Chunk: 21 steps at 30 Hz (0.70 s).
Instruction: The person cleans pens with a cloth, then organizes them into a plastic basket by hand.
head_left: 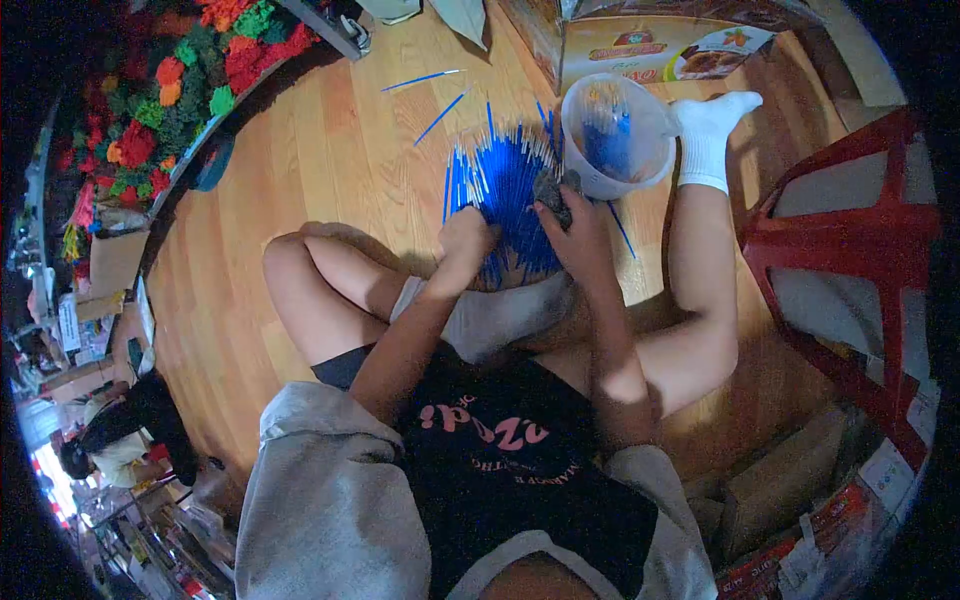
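A thick fan of thin blue sticks (pixel 508 175) with pale tips lies on the wooden floor between my legs. My left hand (pixel 468 240) is closed in a fist at the lower left of the fan; whatever its fingers hold is hidden. On the right side, my right hand (pixel 582 235) grips a dark grey lump (pixel 553 192), perhaps a bunched cloth, against the sticks. Just beyond that hand stands a translucent white bucket (pixel 650 172) with more blue sticks visible inside. A few loose blue sticks (pixel 438 120) are scattered around the fan.
A printed cardboard box (pixel 600 60) stands behind the bucket. To the right is a red plastic frame (pixel 770 235). Red, green and orange fuzzy bundles (pixel 140 140) fill a rack at upper left. Another person (pixel 130 435) is at lower left. My legs surround the sticks.
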Motion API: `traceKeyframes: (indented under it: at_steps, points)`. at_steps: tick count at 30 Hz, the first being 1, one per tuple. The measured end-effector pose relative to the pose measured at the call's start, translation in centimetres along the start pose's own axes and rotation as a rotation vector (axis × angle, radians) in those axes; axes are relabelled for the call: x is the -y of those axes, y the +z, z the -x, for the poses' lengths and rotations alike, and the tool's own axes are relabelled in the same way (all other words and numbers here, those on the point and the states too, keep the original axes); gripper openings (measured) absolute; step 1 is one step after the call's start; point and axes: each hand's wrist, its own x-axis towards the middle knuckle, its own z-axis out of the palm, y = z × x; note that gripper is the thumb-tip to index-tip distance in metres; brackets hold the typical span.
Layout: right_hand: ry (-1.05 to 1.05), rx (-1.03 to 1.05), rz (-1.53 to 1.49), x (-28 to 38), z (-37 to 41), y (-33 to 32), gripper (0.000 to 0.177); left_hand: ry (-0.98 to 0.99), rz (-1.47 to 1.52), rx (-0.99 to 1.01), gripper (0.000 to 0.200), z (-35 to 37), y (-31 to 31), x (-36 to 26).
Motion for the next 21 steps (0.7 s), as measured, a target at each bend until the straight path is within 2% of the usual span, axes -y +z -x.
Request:
traceKeyframes:
  at_steps: [6, 10, 12, 14, 15, 16, 18, 20, 21]
  points:
    - [0.084, 0.013, -0.133, 0.2, -0.3, -0.3, 0.042, 0.007, -0.010, -0.007, 0.034, -0.1, -0.2, 0.7]
    - [0.183, 0.032, -0.232, 0.2, -0.2, 0.1, 0.047, 0.135, 0.052, -0.010, 0.033, -1.9, 1.1, 2.9]
    - [0.159, 0.021, -0.265, -0.3, -0.1, 0.7, 0.048, 0.201, 0.100, 0.003, 0.032, -2.3, 1.1, 3.4]
    - [0.135, 0.011, -0.298, -0.8, 0.0, 1.3, 0.050, 0.259, 0.421, 0.029, 0.031, -1.4, -0.7, 2.9]
    - [0.160, 0.033, -0.382, -0.9, -0.2, 1.4, 0.049, 0.387, 0.367, -0.087, 0.022, -1.1, -1.2, 2.8]
    - [0.185, 0.054, -0.467, -0.9, -0.3, 1.5, 0.049, 0.387, 0.366, -0.086, 0.022, -0.9, -1.7, 2.6]
    - [0.219, 0.064, -0.534, -0.5, -0.5, 1.2, 0.047, 0.451, 0.868, 0.137, 0.012, -0.3, -2.7, 2.0]
    - [0.253, 0.074, -0.599, -0.3, -0.7, 1.6, 0.045, 0.507, 0.899, 0.190, 0.008, 0.4, -4.2, 1.3]
    - [0.350, 0.105, -0.711, -0.3, -0.8, 2.0, 0.043, 0.563, 0.929, 0.242, 0.005, 0.6, -4.5, 1.1]
